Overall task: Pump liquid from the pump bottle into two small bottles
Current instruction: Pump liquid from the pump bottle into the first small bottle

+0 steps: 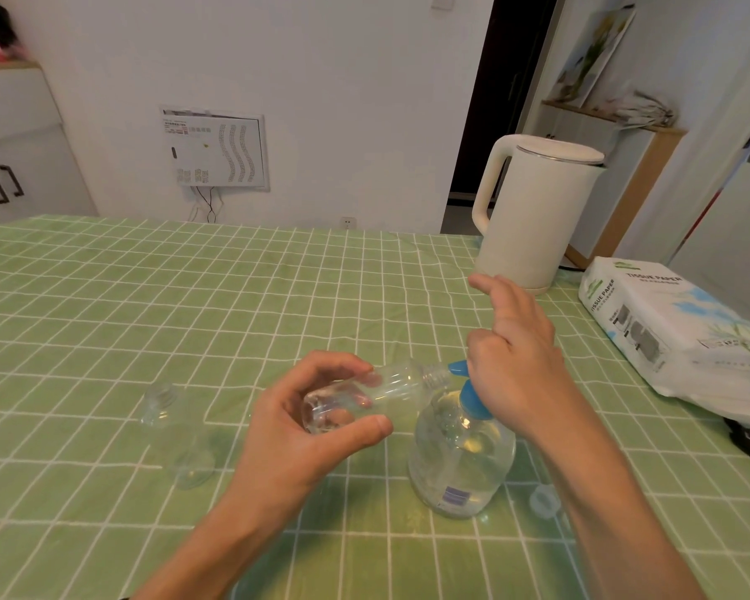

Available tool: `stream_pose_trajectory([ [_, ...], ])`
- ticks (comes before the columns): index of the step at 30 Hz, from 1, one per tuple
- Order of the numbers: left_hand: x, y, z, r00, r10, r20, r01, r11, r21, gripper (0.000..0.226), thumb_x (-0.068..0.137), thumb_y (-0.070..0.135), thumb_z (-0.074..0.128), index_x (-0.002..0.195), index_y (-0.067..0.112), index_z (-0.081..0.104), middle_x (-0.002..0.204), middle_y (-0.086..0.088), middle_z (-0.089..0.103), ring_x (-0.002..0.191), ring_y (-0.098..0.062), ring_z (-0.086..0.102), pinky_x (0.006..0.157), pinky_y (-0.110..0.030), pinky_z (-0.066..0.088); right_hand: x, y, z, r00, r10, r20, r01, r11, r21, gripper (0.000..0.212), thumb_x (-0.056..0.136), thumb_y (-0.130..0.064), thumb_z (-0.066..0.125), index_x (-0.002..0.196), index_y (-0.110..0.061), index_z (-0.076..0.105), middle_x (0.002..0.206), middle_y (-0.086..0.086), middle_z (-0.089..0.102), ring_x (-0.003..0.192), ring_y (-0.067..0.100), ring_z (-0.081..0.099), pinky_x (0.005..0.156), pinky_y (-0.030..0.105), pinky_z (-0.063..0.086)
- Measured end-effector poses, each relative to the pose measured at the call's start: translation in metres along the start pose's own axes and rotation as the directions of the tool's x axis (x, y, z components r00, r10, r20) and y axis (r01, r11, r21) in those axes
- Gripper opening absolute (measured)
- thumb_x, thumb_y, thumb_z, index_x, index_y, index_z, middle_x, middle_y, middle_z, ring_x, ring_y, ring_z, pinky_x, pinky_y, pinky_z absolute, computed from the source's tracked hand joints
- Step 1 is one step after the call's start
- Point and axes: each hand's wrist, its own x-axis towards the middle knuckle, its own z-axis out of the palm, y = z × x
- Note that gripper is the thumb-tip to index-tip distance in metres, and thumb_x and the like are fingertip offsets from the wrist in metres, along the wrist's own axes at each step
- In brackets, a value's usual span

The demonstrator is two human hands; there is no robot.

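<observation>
Pump bottle [460,452], clear and blue-headed, is stood at 5 o'clock on the table [148,296]. Its head is gripped by the right hand [516,352], fingers curled, index straight. At its 10 o'clock a small clear bottle [390,387] is held sideways, mouth at the nozzle, in the curled fingers of the left hand [304,426]. A second small bottle [159,404] is seen at 9 o'clock.

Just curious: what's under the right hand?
The right hand covers the blue pump head of the pump bottle; only its spout and collar show. Its top is hidden.
</observation>
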Motion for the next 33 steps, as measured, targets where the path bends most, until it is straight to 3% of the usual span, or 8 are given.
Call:
stream_pose_trajectory([
  [7,-0.0016,0.0002,0.0002,1.0,-0.003,-0.006,0.003,1.0,0.001,0.041,0.06,0.032,0.091,0.098,0.031,0.076,0.11,0.003,0.079,0.091,-0.016,0.077,0.08,-0.023,0.061,-0.0009,0.0017,0.0023,0.998,0.028,0.05,-0.029,0.999,0.022,0.069,0.089,-0.004,0.038,0.152,-0.034,0.032,0.16,-0.014,0.023,0.149,0.011,0.011,0.122,0.056,0.01],
  [15,-0.0002,-0.0014,0.0002,1.0,-0.009,0.006,0.009,1.0,0.011,0.042,0.061,0.032,0.091,0.099,0.031,0.076,0.111,0.001,0.079,0.089,-0.018,0.077,0.079,-0.024,0.062,-0.0017,0.0001,0.001,0.999,-0.019,-0.048,0.018,0.999,-0.028,0.069,0.092,-0.008,0.039,0.152,-0.038,0.026,0.164,-0.015,0.011,0.151,0.007,0.002,0.121,0.058,0.002],
  [23,-0.0003,-0.0022,0.0002,1.0,-0.022,0.002,0.022,1.0,-0.017,0.042,0.06,0.03,0.092,0.099,0.028,0.077,0.11,0.001,0.08,0.092,-0.016,0.078,0.079,-0.021,0.061,0.0006,0.0035,0.0039,0.998,0.031,0.056,-0.037,0.995,0.094,0.069,0.089,-0.001,0.039,0.151,-0.032,0.035,0.16,-0.012,0.027,0.15,0.013,0.015,0.122,0.054,0.012],
  [33,-0.0014,0.0014,0.0018,1.0,-0.018,0.003,0.018,1.0,0.0,0.04,0.059,0.033,0.09,0.097,0.032,0.077,0.11,0.002,0.079,0.089,-0.016,0.077,0.077,-0.023,0.062,0.0011,0.0019,-0.0004,1.0,0.016,-0.014,-0.015,0.996,0.088,0.064,0.091,-0.004,0.04,0.15,-0.03,0.036,0.158,-0.01,0.03,0.148,0.013,0.019,0.122,0.055,0.015],
])
